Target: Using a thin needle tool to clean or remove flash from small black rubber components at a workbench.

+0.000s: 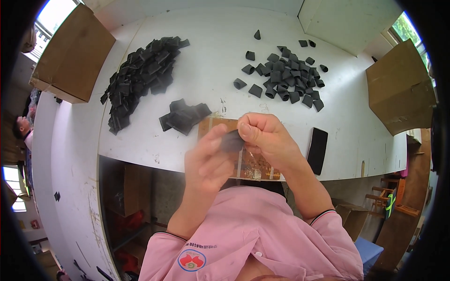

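Over the near edge of the white table, both my hands meet at a small black fabric-like piece [231, 141]. My right hand [272, 138] pinches its upper right side between thumb and curled fingers. From the other side my left hand [206, 161], slightly smeared by motion, has its fingers closed on the piece. Below them lies a brown cardboard sheet [262, 171] with tape on it. A few flat black pieces [182, 118] lie left of my hands, before a large heap of flat black pieces [150, 68]. To the far right are many short, open black tubes [287, 75].
A dark phone [318, 151] lies right of my right forearm. Cardboard boxes stand at the left [72, 54] and right [401, 89] of the white table [206, 51]. A person [23, 126] is at the far left. A wooden stool [384, 199] stands low on the right.
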### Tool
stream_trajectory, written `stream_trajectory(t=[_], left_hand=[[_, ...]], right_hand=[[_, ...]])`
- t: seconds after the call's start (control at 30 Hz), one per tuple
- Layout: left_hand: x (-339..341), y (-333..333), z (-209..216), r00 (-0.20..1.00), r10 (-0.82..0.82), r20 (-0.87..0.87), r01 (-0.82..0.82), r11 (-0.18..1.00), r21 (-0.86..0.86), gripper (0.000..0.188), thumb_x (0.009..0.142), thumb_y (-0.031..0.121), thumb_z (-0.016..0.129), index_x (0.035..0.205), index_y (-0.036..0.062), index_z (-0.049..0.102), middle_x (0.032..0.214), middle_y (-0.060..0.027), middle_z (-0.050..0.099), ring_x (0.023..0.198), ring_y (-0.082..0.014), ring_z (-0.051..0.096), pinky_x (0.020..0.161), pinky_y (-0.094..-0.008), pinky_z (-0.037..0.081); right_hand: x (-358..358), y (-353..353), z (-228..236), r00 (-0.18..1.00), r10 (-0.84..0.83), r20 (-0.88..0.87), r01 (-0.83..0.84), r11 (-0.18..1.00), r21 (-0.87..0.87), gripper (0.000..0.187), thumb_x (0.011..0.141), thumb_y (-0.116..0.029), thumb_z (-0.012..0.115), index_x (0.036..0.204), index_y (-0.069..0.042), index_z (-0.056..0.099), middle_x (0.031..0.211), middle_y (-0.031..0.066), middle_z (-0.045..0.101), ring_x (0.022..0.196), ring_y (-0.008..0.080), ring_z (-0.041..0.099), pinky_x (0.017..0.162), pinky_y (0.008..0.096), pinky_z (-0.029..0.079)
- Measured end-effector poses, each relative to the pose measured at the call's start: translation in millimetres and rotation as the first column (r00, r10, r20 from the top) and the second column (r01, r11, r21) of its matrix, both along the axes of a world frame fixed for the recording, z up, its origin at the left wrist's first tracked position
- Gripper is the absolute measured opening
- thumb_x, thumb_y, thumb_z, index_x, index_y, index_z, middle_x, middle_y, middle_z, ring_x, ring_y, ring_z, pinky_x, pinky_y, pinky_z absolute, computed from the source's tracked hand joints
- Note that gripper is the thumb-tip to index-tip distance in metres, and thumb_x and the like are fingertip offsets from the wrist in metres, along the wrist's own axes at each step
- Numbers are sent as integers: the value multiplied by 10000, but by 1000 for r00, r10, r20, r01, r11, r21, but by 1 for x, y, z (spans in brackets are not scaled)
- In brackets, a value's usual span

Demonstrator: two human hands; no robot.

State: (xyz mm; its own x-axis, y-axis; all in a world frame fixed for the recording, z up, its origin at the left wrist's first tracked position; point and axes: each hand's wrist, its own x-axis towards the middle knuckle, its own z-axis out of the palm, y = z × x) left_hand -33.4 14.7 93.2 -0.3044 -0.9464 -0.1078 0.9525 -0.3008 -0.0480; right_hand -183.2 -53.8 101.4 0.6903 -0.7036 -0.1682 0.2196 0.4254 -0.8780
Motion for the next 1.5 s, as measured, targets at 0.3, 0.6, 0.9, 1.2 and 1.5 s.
stream_trajectory(t=[0.3, 0.6, 0.9, 1.2, 1.5], left_hand=[[-15, -4, -15, 87, 468, 879, -289, 857, -427, 334, 808, 38, 545, 1127, -24, 468, 926, -86, 560, 754, -106, 528, 593, -178, 430], [-18, -7, -6, 2, 628, 778, -268, 750, -605, 48, 796, 25, 537, 837, 1, 541, 833, -83, 549, 817, -169, 509, 731, -263, 409], [-24, 6, -8, 340, 463, 819, -483, 833, -270, 120, 872, 100, 492, 810, -2, 503, 835, -79, 521, 830, -150, 475, 751, -275, 390], [-20, 7, -12, 256, 506, 824, -455, 815, -358, 97, 851, 83, 515, 809, -2, 495, 832, -86, 509, 824, -164, 456, 799, -295, 358], [-17, 4, -20, 186, 564, 805, -433, 782, -448, 71, 844, 53, 504, 813, -8, 485, 862, -94, 504, 815, -161, 459, 783, -275, 364]], right_hand=[[-1, 11, -27, 892, -310, -329, 145, 886, -440, 202, 856, -205, 525, 804, -10, 542, 643, -13, 481, 547, 71, 413, 493, 207, 350], [11, 32, -12, 728, -685, 38, 110, 62, -992, 330, 638, -172, 701, 873, 2, 551, 783, 73, 506, 627, 205, 517, 499, 285, 441], [8, 20, -21, 778, -627, 34, 80, 46, -996, 218, 565, 0, 631, 770, 8, 557, 701, 62, 490, 577, 191, 465, 458, 285, 395], [14, 23, -15, 752, -656, -69, -58, 38, -998, 190, 558, -27, 637, 724, -11, 546, 663, 47, 466, 572, 191, 466, 446, 291, 384], [7, 16, -8, 831, -531, -167, -74, 192, -979, 141, 641, -23, 675, 743, -4, 580, 645, 75, 491, 534, 206, 452, 448, 282, 353]])
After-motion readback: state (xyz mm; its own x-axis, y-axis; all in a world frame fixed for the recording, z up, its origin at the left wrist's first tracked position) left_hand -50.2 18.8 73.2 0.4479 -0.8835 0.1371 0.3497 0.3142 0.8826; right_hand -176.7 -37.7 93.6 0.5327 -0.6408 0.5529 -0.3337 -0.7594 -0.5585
